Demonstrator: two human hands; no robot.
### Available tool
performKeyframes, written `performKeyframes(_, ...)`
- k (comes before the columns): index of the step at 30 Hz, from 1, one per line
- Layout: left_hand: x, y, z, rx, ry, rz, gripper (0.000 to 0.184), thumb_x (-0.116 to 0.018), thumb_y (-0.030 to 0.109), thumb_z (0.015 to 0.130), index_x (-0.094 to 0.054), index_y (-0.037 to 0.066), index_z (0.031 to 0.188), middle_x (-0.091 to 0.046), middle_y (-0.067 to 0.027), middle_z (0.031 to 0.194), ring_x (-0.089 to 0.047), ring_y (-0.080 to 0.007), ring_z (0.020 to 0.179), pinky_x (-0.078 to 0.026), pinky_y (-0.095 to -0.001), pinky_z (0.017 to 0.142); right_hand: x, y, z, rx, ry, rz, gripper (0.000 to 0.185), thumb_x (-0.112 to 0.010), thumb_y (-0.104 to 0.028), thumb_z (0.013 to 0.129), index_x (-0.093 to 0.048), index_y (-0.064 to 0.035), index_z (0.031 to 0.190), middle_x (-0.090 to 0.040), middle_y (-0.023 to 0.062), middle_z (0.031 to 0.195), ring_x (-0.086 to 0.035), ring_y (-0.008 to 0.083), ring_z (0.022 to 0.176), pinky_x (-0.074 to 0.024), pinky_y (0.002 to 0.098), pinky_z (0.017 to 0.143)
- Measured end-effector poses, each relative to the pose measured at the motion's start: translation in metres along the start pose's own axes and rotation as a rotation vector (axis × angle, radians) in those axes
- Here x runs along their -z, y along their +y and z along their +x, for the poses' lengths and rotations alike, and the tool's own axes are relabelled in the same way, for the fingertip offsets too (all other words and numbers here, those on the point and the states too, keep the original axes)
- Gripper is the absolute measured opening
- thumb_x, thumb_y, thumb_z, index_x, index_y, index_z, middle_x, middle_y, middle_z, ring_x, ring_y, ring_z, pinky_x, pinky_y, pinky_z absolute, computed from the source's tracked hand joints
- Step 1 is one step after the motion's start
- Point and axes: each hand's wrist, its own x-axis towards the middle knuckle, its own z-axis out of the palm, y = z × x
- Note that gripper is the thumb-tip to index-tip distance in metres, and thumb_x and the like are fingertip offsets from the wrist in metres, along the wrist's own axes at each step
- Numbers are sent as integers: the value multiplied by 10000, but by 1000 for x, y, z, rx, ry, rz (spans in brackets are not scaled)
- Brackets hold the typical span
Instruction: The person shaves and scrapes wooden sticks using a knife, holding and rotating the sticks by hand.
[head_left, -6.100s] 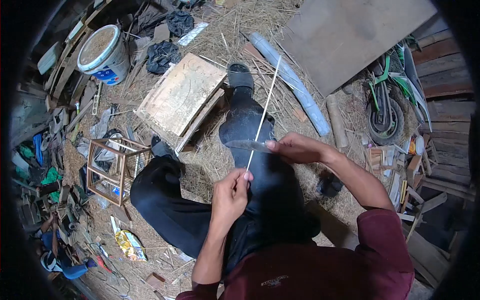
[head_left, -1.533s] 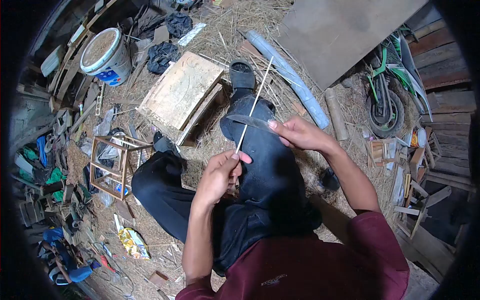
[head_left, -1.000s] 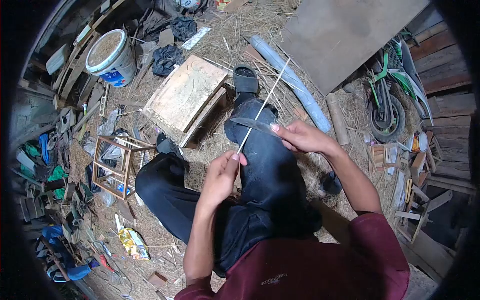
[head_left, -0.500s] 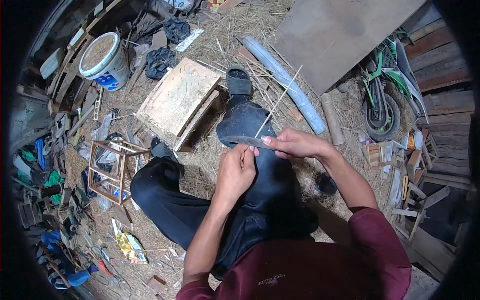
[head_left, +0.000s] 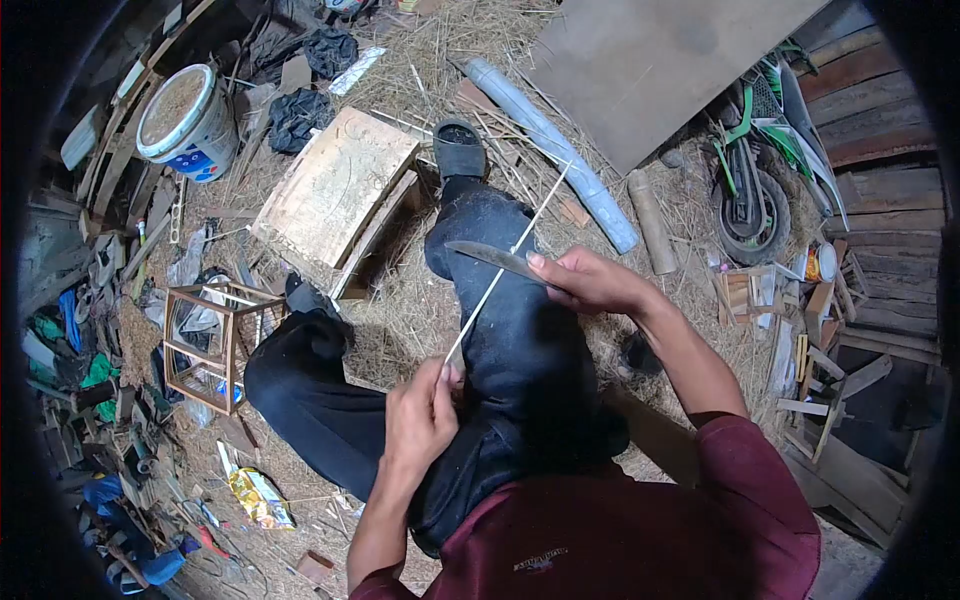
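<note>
My left hand (head_left: 420,418) pinches the lower end of a thin pale wooden strip (head_left: 482,309), which looks like split bamboo. The strip slants up and away over my right thigh, its far end above the straw floor. In my right hand (head_left: 592,281) is a knife (head_left: 488,256), the fingers wrapped round its handle. Its blade points left and crosses the strip above my knee, seemingly against it. A small pale curl or nub shows where blade and strip meet. The knife's handle is hidden in my fingers.
A wooden block-like stool (head_left: 335,190) stands ahead on straw. Left are a small wooden frame cage (head_left: 230,345) and a white bucket (head_left: 208,125). A grey bamboo pole (head_left: 555,150), a board (head_left: 670,70) and a green motorbike (head_left: 755,190) lie or stand right.
My left hand has moved down and left, toward me, with the strip's end, so more strip shows below the blade. The knife stays near my knee, its blade now more tilted.
</note>
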Motion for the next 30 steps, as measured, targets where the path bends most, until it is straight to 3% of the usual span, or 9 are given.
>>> performKeyframes(10, 50, -5, -63, 59, -56, 194, 107, -512, -60, 846, -575, 24, 867, -551, -136, 590, -594, -239, 478, -438, -340, 473, -1, 13, -7, 31, 196, 58, 652, -412, -622, 954, -408, -139, 517, -371, -63, 483, -316, 44, 417, -247, 237, 393)
performKeyframes(13, 69, -7, -80, 19, 58, 213, 104, -489, -33, 881, -563, 24, 836, -533, -104, 571, -553, -182, 456, -394, -313, 447, 4, 21, -6, -89, 341, 174, 630, -398, -611, 962, -387, -141, 543, -338, -70, 474, -283, 47, 380, -212, 230, 356)
performKeyframes(15, 97, -16, -89, 213, 89, 220, 160, -447, 27, 938, -567, 26, 833, -513, -57, 583, -458, -120, 444, -336, -276, 437, 11, 25, -2, -77, 355, 359, 611, -387, -630, 953, -392, -137, 592, -314, -76, 484, -254, 42, 360, -182, 221, 335)
performKeyframes(16, 104, -18, -89, 267, 72, 153, 225, -404, 85, 981, -573, 27, 844, -479, -9, 607, -394, -70, 499, -307, -243, 468, 13, 30, 2, -71, 352, 403, 607, -386, -631, 953, -396, -136, 603, -311, -77, 490, -253, 40, 362, -181, 219, 337)
performKeyframes(19, 76, -19, -65, 99, 109, 1, 235, -404, 111, 992, -576, 27, 856, -470, 22, 636, -400, -44, 548, -310, -239, 498, 6, 29, 9, -7, 311, 356, 612, -382, -630, 955, -421, -131, 603, -338, -67, 501, -287, 38, 384, -211, 208, 360)
performKeyframes(22, 28, -5, -17, 192, 22, -351, 255, -414, 156, 1007, -571, 27, 853, -447, 52, 629, -377, -33, 559, -281, -237, 494, -8, 26, 9, 165, 216, 195, 634, -363, -575, 989, -437, -123, 551, -374, -55, 486, -321, 48, 406, -258, 228, 390)
performKeyframes(25, -4, 13, 34, 310, -110, -672, 271, -428, 203, 1016, -586, 38, 869, -397, 70, 588, -327, -33, 503, -250, -228, 460, -10, 1, 6, 273, 42, -67, 668, -385, -628, 957, -442, -120, 527, -403, -57, 506, -379, 60, 447, -314, 248, 427)
performKeyframes(28, -28, 15, 68, 440, -152, -989, 274, -434, 213, 1017, -596, 42, 878, -364, 79, 560, -295, -32, 470, -222, -230, 442, -10, -18, 10, 197, -63, -144, 662, -395, -604, 967, -463, -111, 531, -396, -57, 485, -365, 58, 430, -290, 248, 411)
performKeyframes(30, -30, 16, 76, 420, -135, -871, 276, -432, 211, 1018, -597, 41, 876, -364, 80, 550, -290, -31, 461, -211, -232, 431, -3, -21, 18, 130, -168, -114, 653, -400, -599, 968, -441, -122, 524, -373, -57, 460, -350, 51, 402, -263, 243, 386)
